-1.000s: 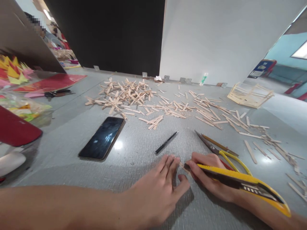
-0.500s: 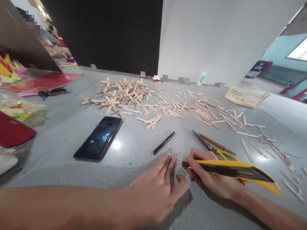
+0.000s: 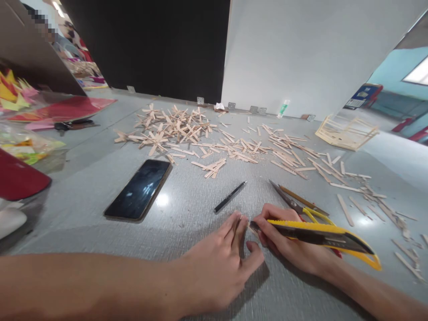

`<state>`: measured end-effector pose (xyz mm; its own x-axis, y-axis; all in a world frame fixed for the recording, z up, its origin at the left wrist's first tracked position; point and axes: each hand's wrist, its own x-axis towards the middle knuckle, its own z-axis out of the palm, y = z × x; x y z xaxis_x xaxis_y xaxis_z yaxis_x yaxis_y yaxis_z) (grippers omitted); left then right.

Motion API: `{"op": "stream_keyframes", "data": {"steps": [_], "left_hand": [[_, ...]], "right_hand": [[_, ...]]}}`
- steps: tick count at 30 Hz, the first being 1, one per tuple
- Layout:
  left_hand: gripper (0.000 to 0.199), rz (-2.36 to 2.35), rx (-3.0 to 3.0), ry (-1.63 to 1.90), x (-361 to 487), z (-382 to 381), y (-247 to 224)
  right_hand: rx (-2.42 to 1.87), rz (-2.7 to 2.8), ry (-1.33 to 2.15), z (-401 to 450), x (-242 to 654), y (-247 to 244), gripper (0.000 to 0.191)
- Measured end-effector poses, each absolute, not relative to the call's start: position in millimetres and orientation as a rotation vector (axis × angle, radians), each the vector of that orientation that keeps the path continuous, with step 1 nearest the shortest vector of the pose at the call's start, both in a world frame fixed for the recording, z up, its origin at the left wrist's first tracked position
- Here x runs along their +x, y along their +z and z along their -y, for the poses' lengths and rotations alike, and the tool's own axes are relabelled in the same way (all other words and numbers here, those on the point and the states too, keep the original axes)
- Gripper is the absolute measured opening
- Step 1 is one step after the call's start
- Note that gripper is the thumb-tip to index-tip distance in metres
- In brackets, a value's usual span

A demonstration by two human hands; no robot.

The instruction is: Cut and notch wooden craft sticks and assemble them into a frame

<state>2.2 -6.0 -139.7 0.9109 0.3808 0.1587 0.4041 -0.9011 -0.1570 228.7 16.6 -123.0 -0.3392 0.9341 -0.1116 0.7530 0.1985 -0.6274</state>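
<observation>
In my right hand [image 3: 284, 238] is a yellow and black utility knife [image 3: 321, 234], its front end pointing left toward my left fingertips. My left hand [image 3: 224, 263] presses a small wooden stick [image 3: 252, 230] against the tabletop, with the fingertips together over its left end. Only a short bit of the stick shows, between the left fingers and the knife's tip. The blade itself is too small to make out. Just beyond my hands lies a black pen [image 3: 230, 197]. Scissors with yellow handles [image 3: 309, 214] rest behind my right hand, alongside a brown pencil-like stick [image 3: 301, 199].
A phone [image 3: 137, 189] lies left of the pen. Piled craft-stick stars [image 3: 174, 127] and scattered stick pieces [image 3: 247, 149] spread across the back. A small stick frame [image 3: 346, 133] and a glue tube [image 3: 283, 108] stand near the white panel [image 3: 301, 53]. A red object [image 3: 20, 176] sits at left.
The knife and my right hand have shifted slightly left, closer to my left fingertips. My left hand keeps its place on the stick.
</observation>
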Motion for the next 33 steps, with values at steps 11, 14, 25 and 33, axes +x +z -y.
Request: {"op": "stream_keyframes", "data": {"steps": [11, 14, 25, 33], "left_hand": [[0.040, 0.611, -2.925, -0.188, 2.8, 5.5, -138.7], [0.040, 0.615, -2.927, -0.179, 2.7, 5.6, -139.0], [0.041, 0.667, -2.917, -0.123, 3.6, 5.7, -138.7], [0.049, 0.739, -2.874, -0.090, 1.7, 6.8, -141.2]], "right_hand": [[-1.558, 2.144, 0.925, -16.2, 229.3, -127.9, 0.040], [-1.561, 2.164, 0.895, -16.1, 229.7, -128.1, 0.040], [-1.443, 2.314, 0.626, -13.6, 230.2, -130.3, 0.036], [-1.403, 2.345, 0.627, -16.6, 228.5, -129.5, 0.042]]}}
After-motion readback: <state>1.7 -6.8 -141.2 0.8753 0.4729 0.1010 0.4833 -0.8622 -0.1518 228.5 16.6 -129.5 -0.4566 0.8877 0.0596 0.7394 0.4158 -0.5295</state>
